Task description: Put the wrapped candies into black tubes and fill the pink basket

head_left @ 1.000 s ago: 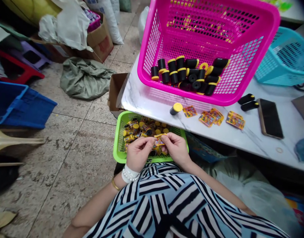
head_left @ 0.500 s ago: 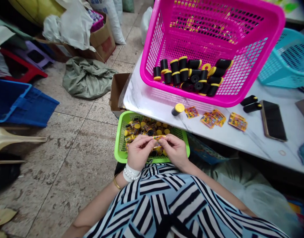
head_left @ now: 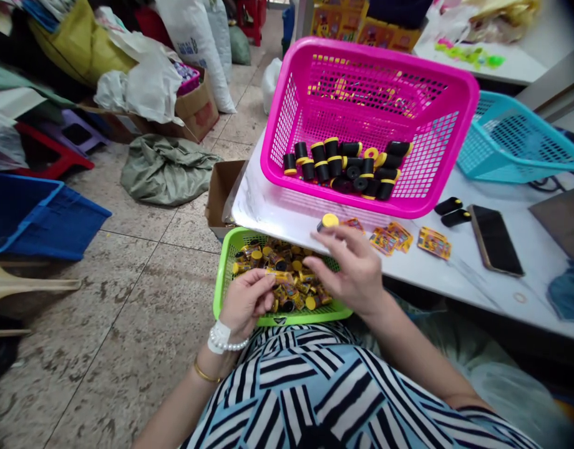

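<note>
My left hand point(head_left: 244, 304) pinches a yellow-orange printed label point(head_left: 280, 276) over the green basket point(head_left: 220, 284). In that basket lie several small canisters wrapped in the same print, with yellow or black ends. My right hand point(head_left: 357, 269) is open, fingers apart, at the table edge. Its fingertips are close to a black canister with a yellow cap point(head_left: 329, 221) standing on the table; whether they touch it I cannot tell. Beside it are loose printed labels point(head_left: 390, 238), the closest one partly hidden by my fingers.
On the white table point(head_left: 460, 280) a pink basket point(head_left: 268, 156) holds several black canisters with yellow caps. Two black canisters point(head_left: 454, 216) and a phone point(head_left: 496, 240) lie to the right, with a blue basket point(head_left: 502, 162) behind. An open carton point(head_left: 220, 193) stands left of the table.
My hands have parted: the right one let go of the label and moved up and right toward the standing canister. My left hand keeps the label and has shifted slightly left and down.
</note>
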Demonstrator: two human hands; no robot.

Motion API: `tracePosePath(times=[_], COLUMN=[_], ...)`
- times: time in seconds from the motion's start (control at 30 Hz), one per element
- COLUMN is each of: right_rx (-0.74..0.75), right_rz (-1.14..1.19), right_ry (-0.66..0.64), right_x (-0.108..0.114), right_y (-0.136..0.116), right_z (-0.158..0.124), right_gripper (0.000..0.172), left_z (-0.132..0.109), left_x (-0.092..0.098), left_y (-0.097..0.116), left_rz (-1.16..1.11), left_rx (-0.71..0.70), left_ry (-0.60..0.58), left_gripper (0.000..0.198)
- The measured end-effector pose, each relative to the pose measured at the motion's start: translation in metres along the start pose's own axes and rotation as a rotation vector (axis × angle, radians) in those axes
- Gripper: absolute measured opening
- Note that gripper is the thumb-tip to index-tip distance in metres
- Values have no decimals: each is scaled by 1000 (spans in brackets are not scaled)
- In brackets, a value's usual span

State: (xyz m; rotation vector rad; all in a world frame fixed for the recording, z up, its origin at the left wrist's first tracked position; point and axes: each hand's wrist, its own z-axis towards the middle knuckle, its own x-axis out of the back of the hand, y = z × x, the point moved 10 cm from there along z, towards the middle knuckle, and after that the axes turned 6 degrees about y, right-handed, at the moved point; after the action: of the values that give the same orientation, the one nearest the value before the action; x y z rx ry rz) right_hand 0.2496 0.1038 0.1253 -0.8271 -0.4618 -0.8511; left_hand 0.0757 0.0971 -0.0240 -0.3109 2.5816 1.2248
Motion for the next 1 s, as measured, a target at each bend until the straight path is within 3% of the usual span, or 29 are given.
tracePosePath(times=[0.1,0.17,0.27,0.4,0.47,0.53,0.63,0.77,0.9,1.0], right_rx=[36,8,-144,-525,-650,-685,-579,-322,-84,-28], right_rz=[-263,-252,95,782,957,996,839,490,359,266], right_ry=[-102,-141,-125,-210,-252,-276,-217,-172,-168,-97], right_x=[-8,-15,-15,-30,-39,-46,-40,-23,-17,-13], right_y=[22,33,37,34,30,28,30,18,-7,-13], right_z=[20,23,14,-16,-28,-34,-29,-18,-14,-18], right_gripper=[35,30,31,36,35,35,32,32,34,33], left_z=[-1,-1,2,7,9,9,9,11,14,15], left_x=[-2,-6,-9,-14,-17,-20,-27,-32,-35,-33], left_y=[5,4,-1,-7,-10,-11,-11,-13,-14,-15], left_rz=[-90,-140,-207,-295,-319,-332,-336,-380,-435,-462], left_rx=[16,53,106,169,199,212,218,231,253,276], left_ry=[-25,-53,-76,-104,-111,-116,-143,-152,-136,-110], left_gripper=[34,34,30,28,27,28,30,28,23,17])
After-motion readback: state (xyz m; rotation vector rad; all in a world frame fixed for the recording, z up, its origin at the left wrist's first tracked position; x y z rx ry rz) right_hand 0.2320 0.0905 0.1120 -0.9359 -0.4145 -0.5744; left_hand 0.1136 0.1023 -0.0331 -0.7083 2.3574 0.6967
